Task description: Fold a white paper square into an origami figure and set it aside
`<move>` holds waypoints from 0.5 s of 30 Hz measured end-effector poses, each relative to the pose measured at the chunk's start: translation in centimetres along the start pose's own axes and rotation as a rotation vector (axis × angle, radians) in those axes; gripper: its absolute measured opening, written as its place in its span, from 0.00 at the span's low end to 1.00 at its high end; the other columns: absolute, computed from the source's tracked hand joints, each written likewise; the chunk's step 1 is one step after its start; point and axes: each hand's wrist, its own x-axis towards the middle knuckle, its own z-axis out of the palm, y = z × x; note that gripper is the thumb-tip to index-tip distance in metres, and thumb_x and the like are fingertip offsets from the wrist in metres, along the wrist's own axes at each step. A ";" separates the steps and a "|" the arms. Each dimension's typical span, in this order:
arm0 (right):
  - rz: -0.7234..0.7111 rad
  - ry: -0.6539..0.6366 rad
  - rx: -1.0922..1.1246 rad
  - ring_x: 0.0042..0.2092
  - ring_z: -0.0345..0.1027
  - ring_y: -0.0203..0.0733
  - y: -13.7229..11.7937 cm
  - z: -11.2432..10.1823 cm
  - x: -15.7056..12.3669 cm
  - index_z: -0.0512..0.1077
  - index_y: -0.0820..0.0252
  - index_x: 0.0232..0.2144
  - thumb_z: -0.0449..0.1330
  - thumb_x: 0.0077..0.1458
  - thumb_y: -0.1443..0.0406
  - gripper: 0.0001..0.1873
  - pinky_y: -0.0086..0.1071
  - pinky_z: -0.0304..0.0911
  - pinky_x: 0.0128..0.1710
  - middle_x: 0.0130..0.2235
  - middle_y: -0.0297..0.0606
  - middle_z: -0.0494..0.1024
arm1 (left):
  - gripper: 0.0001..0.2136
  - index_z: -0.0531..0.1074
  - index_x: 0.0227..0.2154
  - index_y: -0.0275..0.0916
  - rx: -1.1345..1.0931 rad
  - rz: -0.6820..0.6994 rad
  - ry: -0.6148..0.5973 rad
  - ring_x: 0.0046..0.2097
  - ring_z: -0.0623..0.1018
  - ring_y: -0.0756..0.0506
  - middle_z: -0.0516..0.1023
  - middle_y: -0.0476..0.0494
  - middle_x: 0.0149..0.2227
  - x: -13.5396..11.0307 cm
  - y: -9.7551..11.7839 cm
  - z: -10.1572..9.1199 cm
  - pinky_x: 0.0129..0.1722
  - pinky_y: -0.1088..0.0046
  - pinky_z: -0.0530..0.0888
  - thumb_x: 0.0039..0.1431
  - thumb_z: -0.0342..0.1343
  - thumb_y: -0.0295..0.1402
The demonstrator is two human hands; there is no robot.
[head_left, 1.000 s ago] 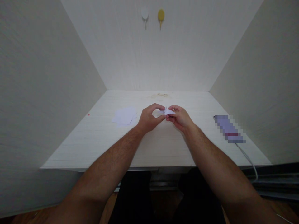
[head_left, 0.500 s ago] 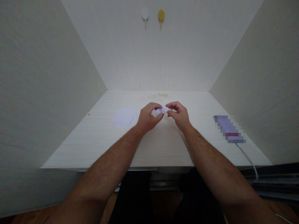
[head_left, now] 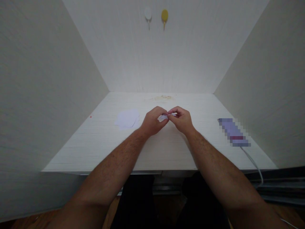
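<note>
Over the middle of the white table [head_left: 166,152], a small piece of white paper [head_left: 163,118] is pinched between both hands. My left hand [head_left: 154,120] is closed on it, thumb and fingertips together at its middle. My right hand [head_left: 182,119] grips the same paper from the other side, its fingertips meeting those of the left. Most of the paper is hidden by the fingers, so its folds cannot be made out. Left of my left hand lies a loose stack of white paper sheets [head_left: 127,118].
A phone-like device [head_left: 233,132], pixelated, lies at the right with a white cable [head_left: 254,162] running off the front edge. Walls enclose the table on three sides. A white hook [head_left: 148,14] and a yellow hook [head_left: 164,15] are on the back wall.
My hands have come together, the right fingertips closing onto the paper beside the left ones. The paper stack and the device have stayed put.
</note>
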 end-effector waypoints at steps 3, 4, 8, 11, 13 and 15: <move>-0.001 0.009 0.004 0.26 0.65 0.32 0.2 0.1 0.0 0.73 0.57 0.27 0.63 0.45 0.67 0.02 0.30 0.61 0.28 0.30 0.32 0.77 | 0.03 0.71 0.33 0.40 0.001 -0.001 -0.011 0.38 0.75 0.47 0.77 0.45 0.34 0.0 0.0 0.1 0.39 0.69 0.70 0.54 0.59 0.30; 0.000 0.009 0.007 0.26 0.64 0.32 0.2 0.1 0.0 0.72 0.57 0.26 0.62 0.45 0.67 0.02 0.29 0.61 0.28 0.29 0.31 0.76 | 0.03 0.72 0.33 0.40 0.005 -0.005 -0.017 0.38 0.75 0.47 0.77 0.45 0.34 0.0 0.1 0.1 0.39 0.69 0.71 0.54 0.58 0.30; 0.009 0.015 0.007 0.26 0.63 0.32 0.1 0.1 -0.1 0.71 0.57 0.26 0.62 0.44 0.68 0.03 0.30 0.60 0.27 0.28 0.31 0.75 | 0.03 0.71 0.32 0.40 0.013 -0.005 -0.017 0.38 0.75 0.46 0.77 0.45 0.34 0.0 0.1 0.2 0.39 0.69 0.70 0.54 0.58 0.29; 0.019 0.028 -0.014 0.24 0.61 0.31 -0.2 0.1 -0.1 0.71 0.57 0.26 0.61 0.44 0.68 0.03 0.29 0.58 0.26 0.28 0.31 0.75 | 0.02 0.71 0.32 0.40 0.016 0.022 -0.001 0.38 0.74 0.46 0.76 0.44 0.34 0.0 0.2 0.2 0.40 0.69 0.70 0.55 0.58 0.29; 0.021 0.031 -0.017 0.23 0.60 0.31 -0.4 0.1 -0.2 0.71 0.57 0.26 0.61 0.44 0.68 0.03 0.30 0.58 0.26 0.28 0.31 0.75 | 0.02 0.71 0.33 0.40 0.021 0.032 0.003 0.38 0.74 0.46 0.76 0.44 0.34 0.0 0.1 0.2 0.40 0.68 0.71 0.55 0.57 0.29; 0.020 0.032 -0.013 0.24 0.61 0.31 -0.5 0.1 -0.2 0.71 0.57 0.26 0.61 0.44 0.68 0.03 0.30 0.59 0.27 0.28 0.31 0.75 | 0.03 0.71 0.33 0.40 0.029 0.026 -0.003 0.39 0.74 0.46 0.76 0.44 0.34 0.0 0.2 0.1 0.40 0.68 0.71 0.55 0.58 0.29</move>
